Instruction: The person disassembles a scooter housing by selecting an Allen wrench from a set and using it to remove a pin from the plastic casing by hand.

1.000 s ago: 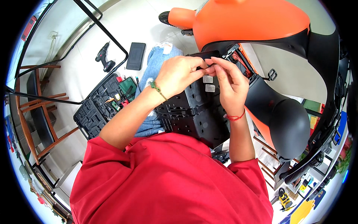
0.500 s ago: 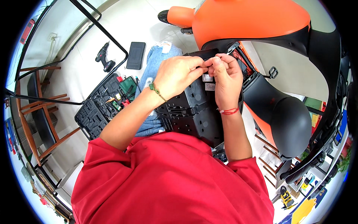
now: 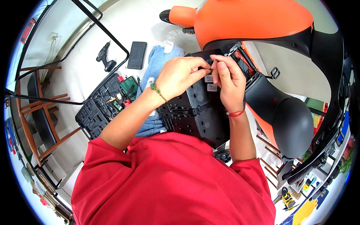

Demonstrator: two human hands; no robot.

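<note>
Pinching some dark bit (image 3: 211, 70) with left hand (image 3: 179, 73) over the black box (image 3: 200, 123), curling right hand (image 3: 231, 85) loosely alongside, can't tell if gripping anything.

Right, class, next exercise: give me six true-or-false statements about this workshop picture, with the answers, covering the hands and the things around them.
1. The left hand and the right hand are near each other, by the black box. True.
2. Both hands wear gloves. False: they are bare, with a green bracelet on the left and a red bracelet on the right.
3. The drill lies on the floor, outside the tool case. True.
4. The tool case is shut. False: it lies open.
5. The orange scooter is to the right of the tool case. True.
6. The left hand holds the drill. False: the drill touches neither hand.
</note>
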